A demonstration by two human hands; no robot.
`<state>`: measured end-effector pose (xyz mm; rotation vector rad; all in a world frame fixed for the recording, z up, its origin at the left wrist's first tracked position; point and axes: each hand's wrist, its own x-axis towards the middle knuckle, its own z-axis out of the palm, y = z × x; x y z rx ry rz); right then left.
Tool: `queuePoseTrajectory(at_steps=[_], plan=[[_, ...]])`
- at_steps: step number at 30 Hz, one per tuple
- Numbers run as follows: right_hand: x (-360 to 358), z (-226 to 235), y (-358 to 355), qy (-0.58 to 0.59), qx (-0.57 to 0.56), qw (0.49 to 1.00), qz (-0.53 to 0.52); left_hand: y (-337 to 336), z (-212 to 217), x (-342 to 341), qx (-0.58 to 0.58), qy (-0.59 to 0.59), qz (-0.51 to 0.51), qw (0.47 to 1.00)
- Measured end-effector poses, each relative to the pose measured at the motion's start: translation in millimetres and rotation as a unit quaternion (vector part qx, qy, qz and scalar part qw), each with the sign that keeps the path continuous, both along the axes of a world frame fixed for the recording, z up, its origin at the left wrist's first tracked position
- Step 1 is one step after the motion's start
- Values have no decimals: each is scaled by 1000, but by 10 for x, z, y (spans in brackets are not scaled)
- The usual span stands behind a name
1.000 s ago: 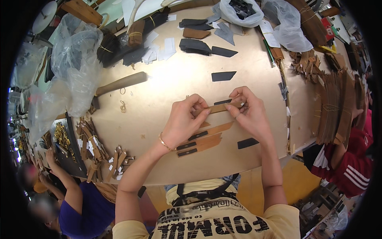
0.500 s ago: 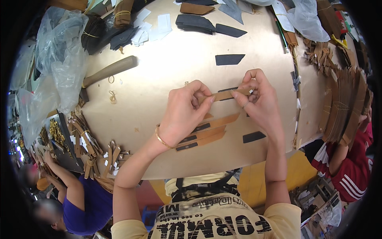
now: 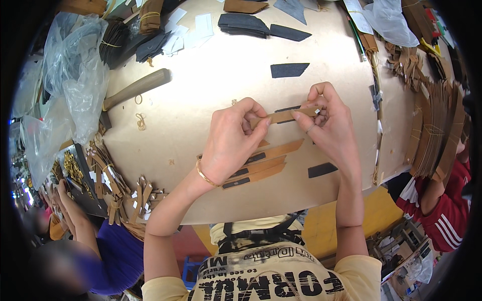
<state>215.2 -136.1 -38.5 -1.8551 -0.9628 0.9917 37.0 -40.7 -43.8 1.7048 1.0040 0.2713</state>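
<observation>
Between my two hands stretches a narrow brown leather strip [image 3: 284, 117], held just above the table. My left hand [image 3: 236, 133] pinches its left end between thumb and fingers. Thumb and fingers of my right hand [image 3: 329, 118] grip the other end, where a small white tag [image 3: 317, 111] shows. Directly behind the strip lies a dark piece [image 3: 287, 108], partly covered by it. Below my hands, several tan strips [image 3: 273, 153] with dark patches lie side by side, partly hidden by my left hand. A black slanted piece [image 3: 322, 170] rests near my right forearm, another [image 3: 289, 70] farther off.
A wooden-handled hammer [image 3: 138, 89] lies at left beside rubber bands [image 3: 140, 121]. Black pieces [image 3: 244, 25] and white paper cards [image 3: 198, 32] sit at the far edge. Brown strip bundles [image 3: 434, 130] stand at right. Other people work at left, in purple [image 3: 115, 256], and right, in red [image 3: 444, 215].
My hands keep their pinch on the leather strip and have barely moved. The view has shifted slightly, and the person in purple at the left has moved.
</observation>
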Motion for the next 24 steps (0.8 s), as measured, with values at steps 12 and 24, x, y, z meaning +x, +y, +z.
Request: queuePoseTrajectory(at_steps=[12,24], plan=[[3,3,17,-26,18,999,9,-94,-79,-6,121,-9,-28,992],[158,-64,-104,-30,46,998,-29,-165,-99,-68,265,35,-140,953]])
